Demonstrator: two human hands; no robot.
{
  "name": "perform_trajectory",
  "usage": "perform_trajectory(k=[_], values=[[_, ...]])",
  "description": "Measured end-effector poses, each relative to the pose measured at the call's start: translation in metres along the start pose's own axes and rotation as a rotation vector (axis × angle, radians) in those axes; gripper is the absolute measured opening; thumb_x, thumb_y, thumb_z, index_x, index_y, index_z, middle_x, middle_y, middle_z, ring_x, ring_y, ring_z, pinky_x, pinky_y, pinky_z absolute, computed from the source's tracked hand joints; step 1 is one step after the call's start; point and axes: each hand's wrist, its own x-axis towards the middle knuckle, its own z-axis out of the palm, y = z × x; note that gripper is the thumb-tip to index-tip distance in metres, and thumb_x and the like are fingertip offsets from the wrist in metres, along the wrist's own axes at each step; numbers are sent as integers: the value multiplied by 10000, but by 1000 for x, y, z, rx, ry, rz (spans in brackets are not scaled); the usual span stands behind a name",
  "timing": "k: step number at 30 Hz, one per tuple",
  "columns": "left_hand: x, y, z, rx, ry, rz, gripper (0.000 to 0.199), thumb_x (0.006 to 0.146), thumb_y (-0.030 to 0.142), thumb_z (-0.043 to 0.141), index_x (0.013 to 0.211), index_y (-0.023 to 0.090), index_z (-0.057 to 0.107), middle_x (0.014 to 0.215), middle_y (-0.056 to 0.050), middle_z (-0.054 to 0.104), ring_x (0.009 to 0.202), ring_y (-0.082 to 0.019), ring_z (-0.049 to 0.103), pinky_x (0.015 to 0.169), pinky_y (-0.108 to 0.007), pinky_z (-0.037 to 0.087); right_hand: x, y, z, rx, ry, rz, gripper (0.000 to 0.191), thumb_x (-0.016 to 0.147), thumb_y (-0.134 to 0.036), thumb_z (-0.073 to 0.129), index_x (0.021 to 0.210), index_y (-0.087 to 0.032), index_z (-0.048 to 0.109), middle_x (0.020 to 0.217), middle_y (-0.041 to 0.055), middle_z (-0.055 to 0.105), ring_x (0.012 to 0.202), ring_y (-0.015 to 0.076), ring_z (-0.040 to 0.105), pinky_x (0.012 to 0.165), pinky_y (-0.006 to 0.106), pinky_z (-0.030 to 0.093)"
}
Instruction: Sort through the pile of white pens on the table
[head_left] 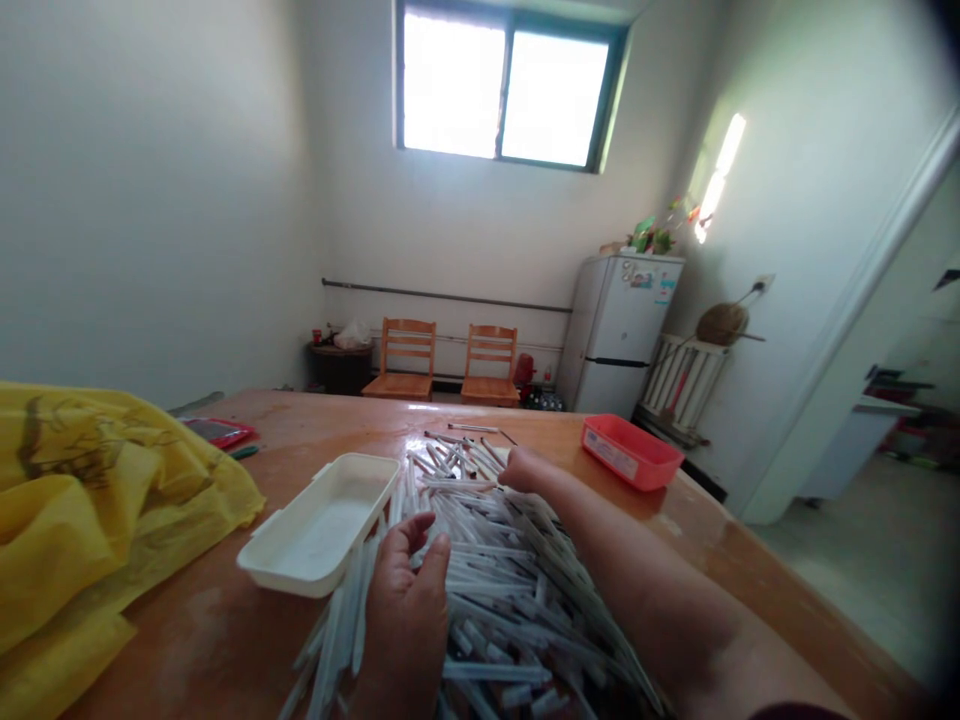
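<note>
A large heap of clear, thin plastic tubes (487, 580) covers the middle of the wooden table. My left hand (409, 600) is over the left side of the heap, its fingers curved and thumb apart, with nothing visible between them. Farther forward, my right hand (523, 472) reaches to the far end of the heap, beside a smaller group of dark-tipped sticks (454, 458). Its fingers are bent down and pressed together; what they hold, if anything, is hidden. An empty white tray (319, 530) lies left of the heap.
A red plastic basket (634, 455) stands at the table's right. Yellow plastic bags (112, 510) spread over the left side, near a red tray (221, 432). Beyond the wooden table (277, 415) are two chairs (409, 360) and a fridge (622, 330).
</note>
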Motion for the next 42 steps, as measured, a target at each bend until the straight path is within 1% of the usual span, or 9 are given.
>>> perform_trajectory(k=[6, 13, 16, 22, 26, 34, 36, 39, 42], values=[[0, -1, 1, -12, -39, -35, 446, 791, 446, 690, 1148, 189, 623, 1092, -88, 687, 1004, -251, 651, 848, -376, 495, -49, 10, -28, 113, -51, -119, 203, 834, -334, 718, 879, -137, 701, 854, 52, 681, 759, 165, 618, 676, 278, 481], [-3, 3, 5, -135, -156, -170, 517, 821, 503, 649, 1264, 249, 568, 1233, -75, 647, 775, -136, 663, 558, -243, 427, -177, 27, -38, 376, -116, -342, 113, 777, -246, 610, 771, -180, 701, 655, -27, 604, 576, 100, 489, 514, 204, 342], [-10, 9, 8, -271, -271, -240, 498, 795, 466, 699, 1225, 230, 609, 1132, -68, 690, 669, -84, 608, 560, -216, 431, -219, 35, -31, 648, -223, -369, 71, 756, -239, 630, 761, -186, 676, 632, -35, 582, 547, 99, 451, 496, 206, 327], [-24, 14, 14, -374, -468, -308, 396, 817, 382, 730, 1148, 182, 642, 1044, -80, 719, 682, -88, 601, 667, -229, 490, -247, 37, -3, 1127, -366, -279, 292, 907, -476, 561, 906, -194, 635, 626, -19, 604, 495, 100, 452, 478, 206, 307], [-26, 10, 14, -393, -585, -335, 334, 833, 361, 724, 1098, 171, 654, 1044, -90, 723, 688, -86, 606, 691, -230, 498, -254, 29, 10, 1287, -382, -307, 452, 973, -552, 412, 879, -182, 654, 485, -67, 398, 420, 94, 264, 432, 235, 188], [-31, 6, 21, -283, -455, -308, 311, 768, 402, 779, 911, 152, 662, 876, -47, 717, 648, -81, 594, 642, -205, 478, -258, 35, 12, 632, 72, -436, 390, 998, -479, 421, 730, -205, 497, 691, -5, 537, 623, 135, 435, 597, 269, 290], [-23, 7, 18, -276, -359, -301, 336, 735, 422, 799, 869, 151, 652, 812, -37, 704, 630, -87, 587, 610, -205, 466, -262, 38, 13, 484, 128, -425, 370, 1001, -476, 415, 754, -216, 502, 693, 7, 577, 598, 142, 451, 582, 282, 265], [-6, 6, 8, -278, -44, -259, 387, 656, 450, 840, 798, 166, 618, 675, 9, 656, 570, -79, 543, 545, -180, 414, -270, 43, 10, 380, 161, -416, 357, 1004, -488, 409, 787, -231, 527, 713, 24, 629, 594, 154, 502, 569, 290, 245], [-1, 2, 4, -131, -138, -177, 412, 708, 528, 781, 840, 161, 648, 733, -13, 683, 602, -93, 545, 565, -199, 420, -270, 48, 5, 355, 217, -374, 367, 1020, -471, 377, 789, -229, 529, 718, 27, 645, 619, 161, 546, 574, 285, 241]])
